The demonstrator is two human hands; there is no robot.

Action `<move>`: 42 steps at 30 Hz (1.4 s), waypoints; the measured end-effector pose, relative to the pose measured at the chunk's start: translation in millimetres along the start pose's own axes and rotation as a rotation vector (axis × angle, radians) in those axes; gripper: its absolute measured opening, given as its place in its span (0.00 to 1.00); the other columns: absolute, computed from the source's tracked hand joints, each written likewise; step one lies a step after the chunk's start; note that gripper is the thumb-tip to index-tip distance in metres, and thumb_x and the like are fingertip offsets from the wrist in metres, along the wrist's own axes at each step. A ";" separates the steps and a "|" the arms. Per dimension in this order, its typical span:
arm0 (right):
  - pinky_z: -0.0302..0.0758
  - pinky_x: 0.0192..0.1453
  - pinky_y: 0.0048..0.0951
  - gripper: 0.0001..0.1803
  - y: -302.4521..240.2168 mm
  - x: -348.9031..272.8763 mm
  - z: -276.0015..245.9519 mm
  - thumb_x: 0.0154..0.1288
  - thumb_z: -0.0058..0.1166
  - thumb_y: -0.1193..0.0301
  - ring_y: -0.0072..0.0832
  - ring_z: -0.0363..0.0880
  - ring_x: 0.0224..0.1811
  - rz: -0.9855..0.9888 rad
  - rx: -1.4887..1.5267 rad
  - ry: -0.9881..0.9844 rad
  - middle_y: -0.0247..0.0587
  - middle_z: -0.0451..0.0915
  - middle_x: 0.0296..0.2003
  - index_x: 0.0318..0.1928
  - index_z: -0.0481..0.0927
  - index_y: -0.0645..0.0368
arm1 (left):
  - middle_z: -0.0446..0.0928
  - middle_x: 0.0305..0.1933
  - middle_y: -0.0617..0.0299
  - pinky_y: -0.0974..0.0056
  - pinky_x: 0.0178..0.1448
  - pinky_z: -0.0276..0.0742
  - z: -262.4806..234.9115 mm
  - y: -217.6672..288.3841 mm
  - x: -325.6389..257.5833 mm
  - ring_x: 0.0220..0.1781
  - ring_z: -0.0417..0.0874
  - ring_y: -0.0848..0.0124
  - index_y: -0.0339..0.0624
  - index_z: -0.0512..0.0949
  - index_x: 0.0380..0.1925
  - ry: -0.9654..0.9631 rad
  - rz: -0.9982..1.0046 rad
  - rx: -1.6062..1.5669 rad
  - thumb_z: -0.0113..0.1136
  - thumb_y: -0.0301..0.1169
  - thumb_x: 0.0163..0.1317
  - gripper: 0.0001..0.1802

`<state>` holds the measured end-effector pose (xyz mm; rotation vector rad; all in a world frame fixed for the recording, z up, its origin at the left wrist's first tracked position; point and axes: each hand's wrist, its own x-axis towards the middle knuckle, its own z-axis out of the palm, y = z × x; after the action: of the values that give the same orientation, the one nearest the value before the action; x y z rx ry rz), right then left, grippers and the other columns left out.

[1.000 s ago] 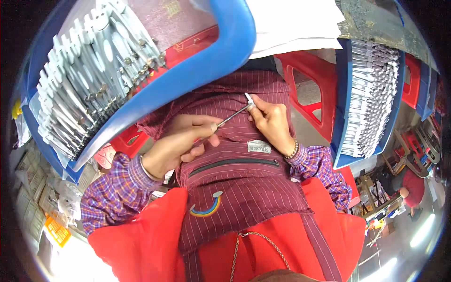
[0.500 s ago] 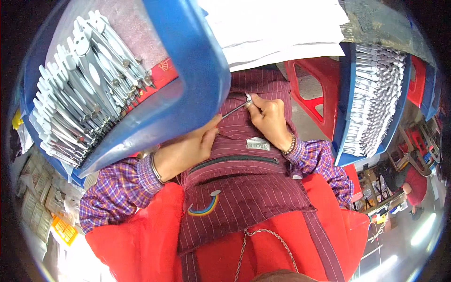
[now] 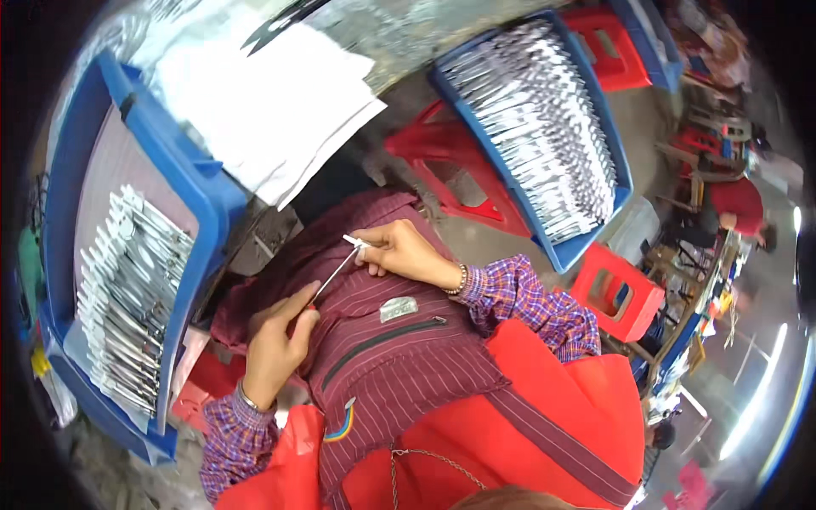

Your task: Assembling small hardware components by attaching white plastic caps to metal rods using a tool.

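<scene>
In front of my maroon striped apron (image 3: 408, 357), my left hand (image 3: 279, 340) is closed round one end of a slim metal rod (image 3: 338, 279). A bit of red shows beside its fingertips. The rod slants up to the right and meets a small white piece (image 3: 355, 242), which my right hand (image 3: 404, 255) pinches between thumb and fingers. Whether rod and piece are joined I cannot tell. At left, a blue bin (image 3: 189, 183) holds many white-headed drawing compasses (image 3: 140, 297) with metal legs, lying in rows.
White paper sheets (image 3: 263, 102) lie on the worktop ahead, with a dark pointed tool (image 3: 280, 24) beyond. A second blue bin (image 3: 625, 191), full of white and metal pieces, rests by a red stool (image 3: 463, 178). Another red stool (image 3: 625, 293) stands at right. A person in red (image 3: 735, 204) is farther off.
The view has swung, so the bins and sheets have shifted leftward. My hands now appear lower and farther left. Both still grip the rod and white piece.
</scene>
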<state>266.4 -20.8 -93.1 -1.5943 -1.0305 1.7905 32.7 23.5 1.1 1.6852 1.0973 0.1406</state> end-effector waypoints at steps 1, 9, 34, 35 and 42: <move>0.75 0.29 0.19 0.16 -2.4 -3.5 -6.3 0.64 0.53 0.75 0.16 0.77 0.25 -0.040 0.066 0.005 0.35 0.83 0.29 0.52 0.78 0.65 | 0.81 0.40 0.45 0.64 0.47 0.76 0.8 3.4 -1.2 0.42 0.84 0.58 0.35 0.78 0.49 0.017 -0.015 -0.024 0.57 0.26 0.58 0.18; 0.75 0.38 0.17 0.19 -42.3 -51.4 -119.7 0.62 0.54 0.76 0.18 0.78 0.33 -0.094 0.260 0.384 0.35 0.79 0.34 0.54 0.75 0.61 | 0.80 0.30 0.59 0.72 0.39 0.72 37.4 -14.8 -22.7 0.32 0.76 0.80 0.35 0.78 0.46 0.006 -0.062 -0.245 0.60 0.25 0.55 0.16; 0.75 0.37 0.22 0.11 43.1 -40.6 -232.1 0.62 0.56 0.71 0.22 0.76 0.33 0.105 0.646 0.812 0.34 0.78 0.34 0.42 0.78 0.63 | 0.77 0.23 0.61 0.71 0.33 0.70 62.0 -17.7 -19.4 0.27 0.76 0.79 0.37 0.78 0.43 0.003 -0.137 -0.282 0.63 0.27 0.56 0.14; 0.74 0.37 0.23 0.11 43.0 -42.3 -230.8 0.61 0.57 0.71 0.22 0.75 0.32 0.091 0.647 0.836 0.34 0.78 0.34 0.41 0.78 0.64 | 0.77 0.23 0.61 0.71 0.33 0.70 63.2 -19.2 -19.2 0.27 0.76 0.79 0.37 0.78 0.43 0.004 -0.139 -0.283 0.63 0.27 0.56 0.14; 0.75 0.39 0.23 0.10 41.0 -46.6 -227.0 0.62 0.58 0.70 0.22 0.76 0.33 0.055 0.672 0.842 0.33 0.78 0.34 0.41 0.78 0.62 | 0.77 0.24 0.61 0.72 0.33 0.70 65.5 -23.0 -18.0 0.28 0.76 0.80 0.37 0.78 0.43 0.029 -0.157 -0.343 0.63 0.27 0.56 0.14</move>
<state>500.9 -37.2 -102.8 -1.6501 0.0140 1.0907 46.6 -35.1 -37.9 1.2907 1.1503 0.2393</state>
